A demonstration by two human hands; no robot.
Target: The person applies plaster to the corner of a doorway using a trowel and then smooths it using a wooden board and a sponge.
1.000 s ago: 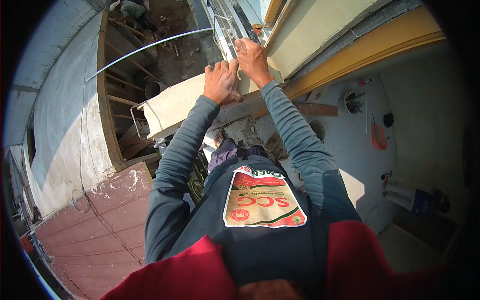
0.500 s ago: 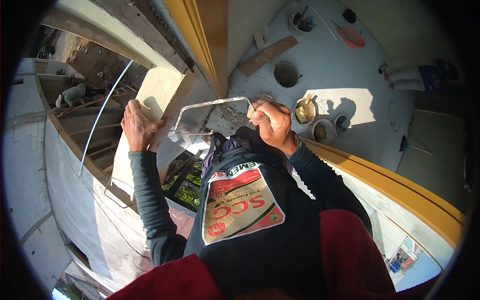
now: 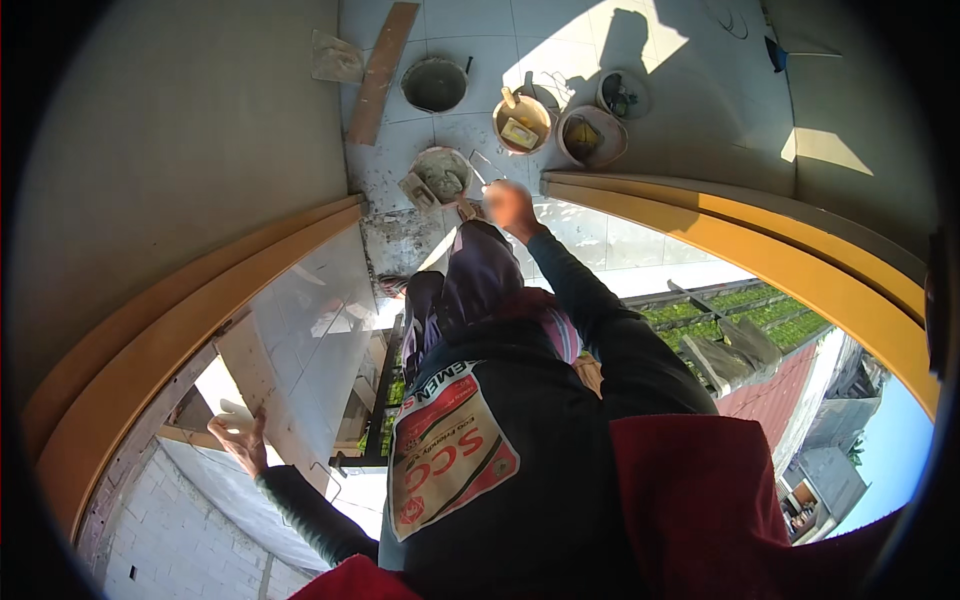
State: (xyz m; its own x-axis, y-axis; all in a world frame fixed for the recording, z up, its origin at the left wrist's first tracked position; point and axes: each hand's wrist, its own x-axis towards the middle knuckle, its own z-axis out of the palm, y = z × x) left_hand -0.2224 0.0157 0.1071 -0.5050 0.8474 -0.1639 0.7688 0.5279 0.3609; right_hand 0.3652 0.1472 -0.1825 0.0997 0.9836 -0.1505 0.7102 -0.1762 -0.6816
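1. A curved yellow-painted frame (image 3: 760,235) arcs across the view, smooth and glossy, with a matching band (image 3: 150,350) on the other side; straight edges bend with the lens.
2. Beyond it lies a pale tiled floor (image 3: 690,110), flat and sunlit in patches, smeared grey with mortar near the frame.
3. The person's dark long-sleeved torso fills the lower middle, with a red cloth edge at the bottom.
4. A long wooden plank (image 3: 380,70) lies flat on the floor, rough and pale brown.
5. Round buckets stand near one another on the floor: a grey one (image 3: 435,85) crusted with mortar, a tan one (image 3: 522,122) holding tools, and another (image 3: 592,135) just beside it.
6. A shallow pan of grey mortar (image 3: 440,175) sits on the floor, lumpy and wet-looking, just left of the right hand.
7. The right hand (image 3: 508,205) reaches out over the floor near the pan; it is blurred, so I cannot tell how far it is open or whether it holds anything.
8. The left hand (image 3: 240,435) is spread open, fingers flat against the rough pale edge of the wall (image 3: 250,375), gripping nothing.
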